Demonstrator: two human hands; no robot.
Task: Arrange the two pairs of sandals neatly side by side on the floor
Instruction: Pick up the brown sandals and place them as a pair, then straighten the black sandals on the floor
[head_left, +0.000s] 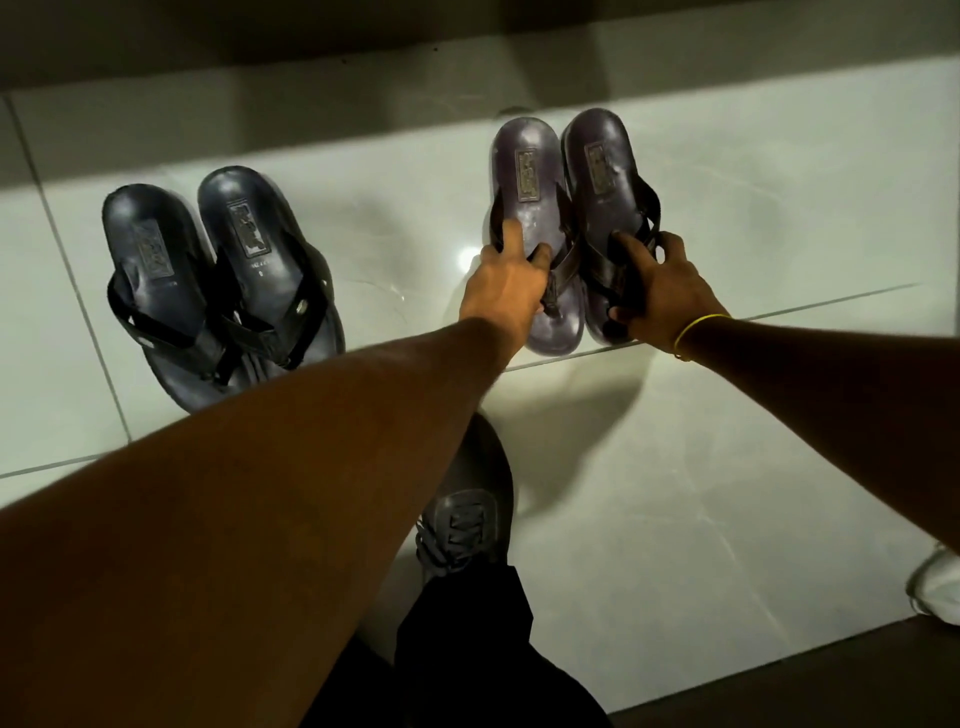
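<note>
Left hand (501, 291) and right hand (660, 291) on brown sandals (566, 208).

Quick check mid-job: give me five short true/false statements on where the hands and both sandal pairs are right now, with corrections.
1. Both hands are on the brown pair. True: the left hand grips one sandal of the brown pair, the right hand the other.
2. The black pair lies to the right of the brown pair. False: the black pair lies to its left.
3. The two pairs touch each other. False: bare floor separates them.
4. The right wrist wears a yellow band. True: yellow band.
5. The black pair's sandals sit exactly parallel. False: they angle together and overlap at the near ends.
</note>
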